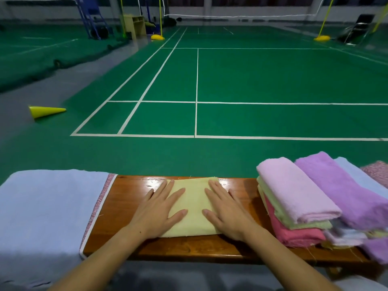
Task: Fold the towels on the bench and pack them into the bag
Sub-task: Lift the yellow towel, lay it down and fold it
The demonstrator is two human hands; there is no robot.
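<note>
Yellow folded towel (194, 208), soft rectangle on glossy wooden bench (123, 208), under flat, straight-fingered left hand (156, 215) and right hand (227, 215).

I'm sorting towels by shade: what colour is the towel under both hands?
Pale yellow; the towel lies flat on the bench, shown best in the head view.

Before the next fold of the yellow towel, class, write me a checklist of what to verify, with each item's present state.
1. Yellow towel lies flat on the bench: ok.
2. Left hand presses it, fingers straight: ok.
3. Right hand presses it likewise: ok.
4. Towel edges line up squarely: cannot tell, the hands cover both sides.
5. Pile of folded towels sits apart from the yellow one: ok.
6. Bag ready for packing: cannot tell; the blue item at left may be it.
</note>
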